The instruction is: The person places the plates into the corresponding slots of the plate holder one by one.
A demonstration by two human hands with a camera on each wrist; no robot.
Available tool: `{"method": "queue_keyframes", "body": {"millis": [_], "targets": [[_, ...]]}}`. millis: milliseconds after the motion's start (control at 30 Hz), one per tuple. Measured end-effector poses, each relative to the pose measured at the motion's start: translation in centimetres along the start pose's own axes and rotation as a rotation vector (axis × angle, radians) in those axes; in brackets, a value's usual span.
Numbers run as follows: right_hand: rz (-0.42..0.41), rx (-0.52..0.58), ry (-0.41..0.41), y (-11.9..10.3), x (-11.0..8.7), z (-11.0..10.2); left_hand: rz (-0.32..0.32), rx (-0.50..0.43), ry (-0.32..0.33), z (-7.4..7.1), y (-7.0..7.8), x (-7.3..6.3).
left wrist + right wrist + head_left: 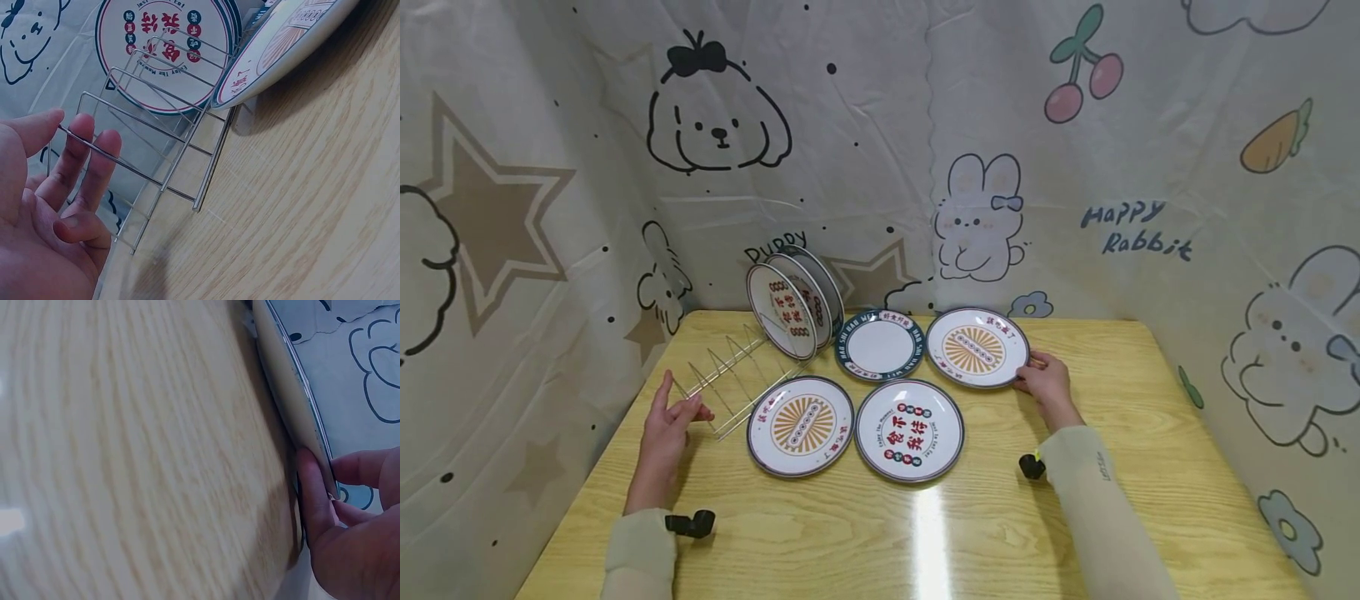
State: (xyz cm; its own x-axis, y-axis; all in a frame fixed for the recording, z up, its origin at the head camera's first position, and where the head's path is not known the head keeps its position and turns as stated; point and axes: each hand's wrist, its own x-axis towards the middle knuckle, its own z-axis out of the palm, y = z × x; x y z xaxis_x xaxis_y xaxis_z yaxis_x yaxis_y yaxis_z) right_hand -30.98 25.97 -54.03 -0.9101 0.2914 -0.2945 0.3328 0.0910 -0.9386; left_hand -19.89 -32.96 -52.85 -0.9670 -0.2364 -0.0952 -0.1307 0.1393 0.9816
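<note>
Right hand (1048, 383) pinches a sunburst plate (977, 347) by its right rim, far right on the table! Over left, the left hand (665, 429) grips the wire rack (188, 143) at its near end; 3 standing plates (782, 312) fill its far end. Far middle, a teal-rimmed plate (880, 345); nearer, 2 more plates (801, 427) lie flat.

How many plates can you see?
7 visible: three plates in the rack, a green-rimmed plate beside them, a sunburst plate in the right hand, and in front, another sunburst plate and a red-lettered plate. Some may be hidden.
</note>
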Motion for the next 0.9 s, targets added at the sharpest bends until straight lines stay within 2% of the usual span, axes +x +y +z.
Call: {"method": "queue_keyframes", "body": {"millis": [300, 500, 767, 900], "targets": [[0.034, 0.032, -0.032, -0.4, -0.2, -0.6, -0.009, -0.011, 0.001, 0.1, -0.2, -0.1], [0.028, 0.085, -0.068, -0.9, -0.4, -0.9, 0.005, -0.065, -0.015, 0.0, -0.3, -0.2], [0.087, 0.132, -0.1, -1.6, -0.8, -1.0, -0.016, -0.072, -0.011, 0.0, -0.2, -0.1], [0.106, 0.161, -0.1, -1.7, -1.0, -1.0, 0.006, -0.096, -0.026, 0.0, -0.2, -0.2]]}}
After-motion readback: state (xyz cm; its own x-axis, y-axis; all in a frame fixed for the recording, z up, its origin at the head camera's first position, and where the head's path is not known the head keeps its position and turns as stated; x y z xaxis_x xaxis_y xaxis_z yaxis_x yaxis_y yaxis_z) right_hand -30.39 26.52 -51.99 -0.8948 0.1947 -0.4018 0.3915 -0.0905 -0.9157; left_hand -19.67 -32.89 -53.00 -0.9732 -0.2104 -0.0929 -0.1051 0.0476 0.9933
